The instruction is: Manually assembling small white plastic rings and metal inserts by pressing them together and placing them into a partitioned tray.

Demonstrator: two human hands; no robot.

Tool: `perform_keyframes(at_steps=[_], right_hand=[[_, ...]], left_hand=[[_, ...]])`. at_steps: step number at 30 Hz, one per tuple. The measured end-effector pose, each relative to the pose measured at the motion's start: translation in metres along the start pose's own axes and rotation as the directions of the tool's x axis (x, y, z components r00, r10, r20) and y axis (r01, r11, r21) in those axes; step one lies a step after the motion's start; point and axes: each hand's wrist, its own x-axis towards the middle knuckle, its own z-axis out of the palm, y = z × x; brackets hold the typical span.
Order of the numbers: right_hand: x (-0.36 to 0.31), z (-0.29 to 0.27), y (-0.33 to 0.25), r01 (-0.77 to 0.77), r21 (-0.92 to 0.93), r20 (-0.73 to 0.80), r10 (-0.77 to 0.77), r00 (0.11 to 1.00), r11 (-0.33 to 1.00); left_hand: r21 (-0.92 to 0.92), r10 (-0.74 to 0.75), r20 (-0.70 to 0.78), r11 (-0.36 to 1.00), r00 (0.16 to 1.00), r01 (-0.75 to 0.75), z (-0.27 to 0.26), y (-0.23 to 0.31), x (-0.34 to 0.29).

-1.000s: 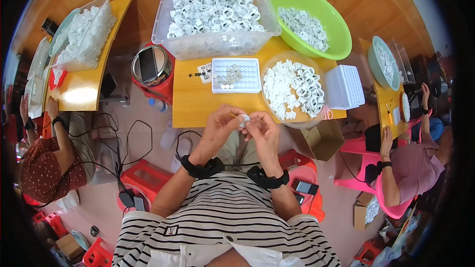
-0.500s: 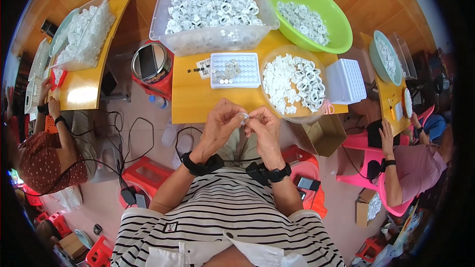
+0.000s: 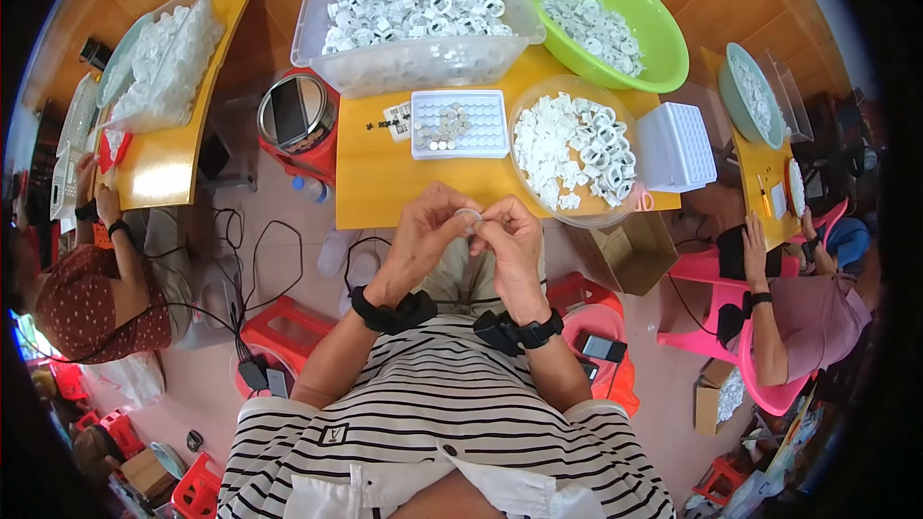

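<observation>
Just past the front edge of the table, my left hand (image 3: 423, 242) and my right hand (image 3: 511, 240) meet, fingertips closed on one small white ring-shaped plastic piece (image 3: 469, 218). Fingers cover most of it. Beyond them on the table lies a white tray (image 3: 492, 141) with rows of round pockets, and a heap of small silvery discs (image 3: 452, 122) rests on it. To its right, a clear round tub (image 3: 525, 194) holds loose white bits (image 3: 546, 147) and white ring-shaped pieces (image 3: 608, 156).
Farther back are a large clear bin (image 3: 423, 69) of white rings and a green basin (image 3: 663, 43) of pale parts. Stacked white trays (image 3: 678, 147) stand right; pink scissors (image 3: 642, 198) lie beside the tub. A cardboard box (image 3: 630, 252) sits below. Other people work at both sides.
The whole view has shifted slightly. Both hands keep hold of the white ring, which has turned a little between the fingertips and shows more of its round outline.
</observation>
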Motion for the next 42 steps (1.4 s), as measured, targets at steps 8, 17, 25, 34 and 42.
perform_keyframes(at_steps=[8, 17, 25, 34, 42], right_hand=[[0.001, 0.002, 0.015, 0.081, -0.056, -0.054, -0.084, 0.995, 0.995], [-0.001, -0.006, 0.024, 0.105, -0.088, -0.062, -0.111, 0.992, 0.991], [-0.006, -0.005, 0.025, 0.125, -0.223, -0.040, -0.137, 0.990, 0.967], [-0.008, -0.017, 0.030, 0.170, -0.343, -0.117, -0.221, 0.968, 0.924], [-0.007, -0.030, 0.017, 0.065, -0.051, -0.069, -0.068, 0.995, 0.997]], left_hand=[[-0.005, -0.078, -0.081, 0.997, 0.994, 0.078, -0.001, -0.003, -0.002], [-0.179, -0.132, 0.005, 0.975, 0.991, 0.131, -0.002, -0.007, -0.005], [-0.069, -0.112, -0.082, 0.992, 0.990, 0.107, -0.001, -0.015, -0.007], [0.192, 0.043, -0.104, 0.981, 0.994, -0.022, 0.017, -0.029, -0.006], [-0.090, -0.136, 0.011, 0.987, 0.991, 0.137, 0.015, -0.020, -0.007]])
